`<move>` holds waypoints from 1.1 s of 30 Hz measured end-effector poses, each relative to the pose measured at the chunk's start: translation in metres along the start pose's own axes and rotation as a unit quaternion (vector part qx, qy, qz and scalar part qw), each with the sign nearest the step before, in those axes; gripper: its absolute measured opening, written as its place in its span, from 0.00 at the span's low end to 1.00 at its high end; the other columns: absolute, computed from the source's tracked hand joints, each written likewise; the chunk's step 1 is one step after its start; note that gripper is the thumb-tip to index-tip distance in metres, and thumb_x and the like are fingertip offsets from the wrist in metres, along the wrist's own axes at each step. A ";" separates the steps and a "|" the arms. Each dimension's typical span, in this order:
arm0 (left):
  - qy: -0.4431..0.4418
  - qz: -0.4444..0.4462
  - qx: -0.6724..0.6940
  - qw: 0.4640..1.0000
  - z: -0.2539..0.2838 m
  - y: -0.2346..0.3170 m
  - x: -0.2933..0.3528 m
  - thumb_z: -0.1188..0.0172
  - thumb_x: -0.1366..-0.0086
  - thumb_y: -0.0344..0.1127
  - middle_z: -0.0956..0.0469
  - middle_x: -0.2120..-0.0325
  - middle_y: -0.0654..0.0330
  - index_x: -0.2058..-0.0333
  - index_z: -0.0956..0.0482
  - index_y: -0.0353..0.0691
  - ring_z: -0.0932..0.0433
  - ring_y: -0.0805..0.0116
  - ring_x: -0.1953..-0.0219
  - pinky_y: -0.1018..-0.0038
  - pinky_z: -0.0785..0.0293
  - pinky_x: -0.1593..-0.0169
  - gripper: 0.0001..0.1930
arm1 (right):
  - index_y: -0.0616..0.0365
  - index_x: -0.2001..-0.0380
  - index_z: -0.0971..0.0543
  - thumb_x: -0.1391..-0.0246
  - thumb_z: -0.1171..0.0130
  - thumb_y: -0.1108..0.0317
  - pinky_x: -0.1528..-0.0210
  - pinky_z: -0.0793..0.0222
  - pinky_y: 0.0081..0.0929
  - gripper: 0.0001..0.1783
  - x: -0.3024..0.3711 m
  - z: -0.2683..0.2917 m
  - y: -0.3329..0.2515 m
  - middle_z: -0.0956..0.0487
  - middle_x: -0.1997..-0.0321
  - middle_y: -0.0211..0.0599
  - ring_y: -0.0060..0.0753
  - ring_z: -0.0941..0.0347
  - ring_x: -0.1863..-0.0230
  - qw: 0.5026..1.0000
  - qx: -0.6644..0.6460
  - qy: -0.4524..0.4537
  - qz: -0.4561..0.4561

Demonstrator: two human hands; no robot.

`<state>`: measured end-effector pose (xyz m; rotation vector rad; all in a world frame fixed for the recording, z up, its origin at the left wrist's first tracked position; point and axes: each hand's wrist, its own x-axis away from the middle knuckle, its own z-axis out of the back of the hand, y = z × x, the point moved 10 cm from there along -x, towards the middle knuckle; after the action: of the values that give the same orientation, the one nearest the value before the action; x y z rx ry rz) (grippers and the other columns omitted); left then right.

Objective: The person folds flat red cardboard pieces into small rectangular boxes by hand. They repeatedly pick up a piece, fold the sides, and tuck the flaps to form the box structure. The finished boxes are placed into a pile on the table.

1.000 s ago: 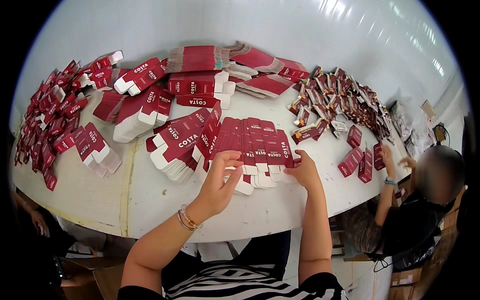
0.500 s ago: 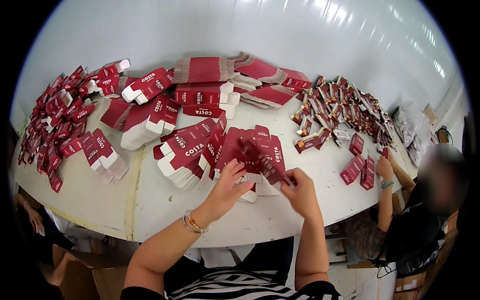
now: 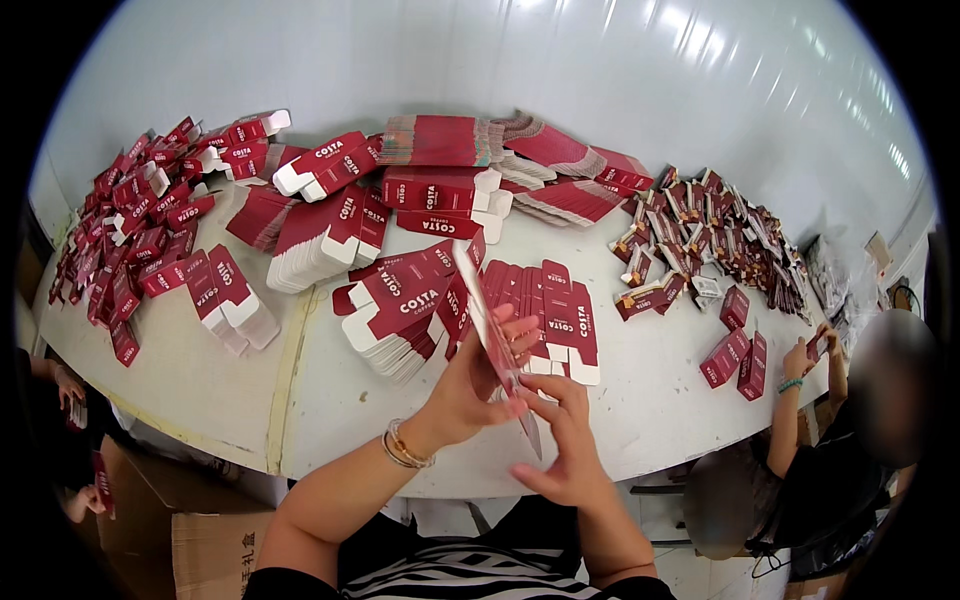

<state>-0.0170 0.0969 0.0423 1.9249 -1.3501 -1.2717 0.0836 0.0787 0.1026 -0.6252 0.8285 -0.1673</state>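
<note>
In front of me a folded-flat red carton (image 3: 497, 352) stands on edge, with a pale side showing. My left hand (image 3: 470, 392) grips it, its fingers behind the carton and its thumb on the near side. My right hand (image 3: 562, 435) is at the carton's lower end; its fingertips touch the side, while the thumb stands apart below. Just beyond lies a fanned stack of flat red cartons (image 3: 568, 315), partly hidden by my left hand. Left of that, another stack of flat cartons (image 3: 408, 300) leans with its white flaps toward me.
Erected red cartons (image 3: 150, 215) are heaped at the left of the white table (image 3: 360, 440). More flat stacks (image 3: 437, 140) line the back. Small brown-and-red packs (image 3: 700, 225) are piled at the right. There, a co-worker's hands (image 3: 795, 362) hold a small carton. Another person's hands (image 3: 70, 390) show at far left.
The carton has turned from lying slanted in my right hand to upright on edge. My left hand has closed on it, and my right hand has loosened its grip. The view has shifted slightly.
</note>
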 end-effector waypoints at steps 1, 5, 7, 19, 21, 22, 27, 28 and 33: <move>-0.038 0.026 -0.015 0.999 -0.010 -0.004 0.001 0.32 0.55 0.29 0.42 0.43 0.54 0.38 0.56 0.40 0.43 0.61 0.39 0.65 0.44 0.39 0.49 | 0.61 0.53 0.29 0.57 0.43 0.60 0.46 0.47 0.39 0.27 -0.002 0.007 0.001 0.32 0.49 0.46 0.47 0.39 0.49 0.999 -0.044 -0.002 0.003; -0.152 0.116 -0.068 0.979 -0.039 -0.016 0.013 0.30 0.59 0.28 0.41 0.44 0.57 0.39 0.55 0.40 0.39 0.63 0.41 0.66 0.43 0.39 0.52 | 0.59 0.55 0.28 0.54 0.49 0.51 0.44 0.50 0.40 0.27 -0.022 0.030 0.000 0.33 0.46 0.44 0.47 0.41 0.47 0.998 0.009 -0.012 0.056; -0.183 0.149 -0.072 0.969 -0.047 -0.023 0.018 0.30 0.60 0.30 0.41 0.44 0.57 0.39 0.54 0.39 0.37 0.62 0.43 0.66 0.43 0.39 0.52 | 0.57 0.59 0.26 0.56 0.48 0.50 0.45 0.49 0.39 0.25 -0.026 0.032 -0.005 0.31 0.49 0.42 0.45 0.42 0.49 0.993 0.073 -0.028 0.084; -0.224 0.208 -0.047 0.951 -0.057 -0.031 0.025 0.28 0.58 0.37 0.42 0.43 0.52 0.39 0.53 0.38 0.39 0.63 0.42 0.66 0.45 0.38 0.51 | 0.54 0.78 0.28 0.66 0.39 0.46 0.51 0.50 0.38 0.22 -0.029 0.041 0.000 0.35 0.58 0.40 0.43 0.45 0.53 0.990 0.113 0.032 0.077; -0.235 0.193 -0.031 0.952 -0.056 -0.035 0.025 0.28 0.58 0.38 0.42 0.42 0.53 0.39 0.54 0.38 0.39 0.64 0.42 0.67 0.45 0.38 0.52 | 0.53 0.80 0.28 0.69 0.36 0.49 0.53 0.50 0.36 0.21 -0.031 0.042 -0.005 0.34 0.57 0.39 0.42 0.45 0.55 0.989 0.118 0.014 0.087; -0.240 0.190 -0.024 0.952 -0.056 -0.037 0.025 0.28 0.58 0.38 0.42 0.42 0.53 0.39 0.54 0.38 0.39 0.64 0.42 0.67 0.45 0.38 0.52 | 0.53 0.80 0.29 0.70 0.35 0.50 0.54 0.50 0.35 0.21 -0.031 0.043 -0.005 0.33 0.58 0.38 0.42 0.44 0.56 0.989 0.118 0.008 0.091; -0.190 0.208 -0.059 0.958 -0.043 -0.042 0.026 0.30 0.55 0.36 0.33 0.49 0.58 0.42 0.45 0.38 0.33 0.71 0.49 0.72 0.38 0.44 0.44 | 0.53 0.81 0.29 0.71 0.33 0.55 0.55 0.48 0.33 0.19 -0.027 0.047 -0.012 0.28 0.61 0.38 0.40 0.40 0.59 0.984 0.131 -0.018 0.116; -0.165 0.222 -0.066 0.959 -0.038 -0.043 0.026 0.30 0.54 0.35 0.31 0.52 0.60 0.43 0.42 0.37 0.31 0.73 0.52 0.73 0.36 0.46 0.40 | 0.53 0.78 0.29 0.70 0.33 0.57 0.54 0.48 0.33 0.18 -0.027 0.052 -0.010 0.28 0.59 0.39 0.40 0.39 0.58 0.986 0.121 0.005 0.113; -0.023 0.196 -0.066 0.978 -0.014 -0.034 0.019 0.36 0.46 0.31 0.25 0.59 0.61 0.50 0.34 0.36 0.28 0.77 0.59 0.78 0.30 0.55 0.26 | 0.57 0.50 0.38 0.60 0.38 0.75 0.45 0.44 0.36 0.31 -0.010 0.061 0.031 0.35 0.45 0.46 0.36 0.39 0.47 0.977 -0.157 0.143 -0.001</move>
<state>0.0127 0.0915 0.0141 1.4571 -1.5327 -1.1784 0.1187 0.1356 0.1220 -0.9122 1.1447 -0.1299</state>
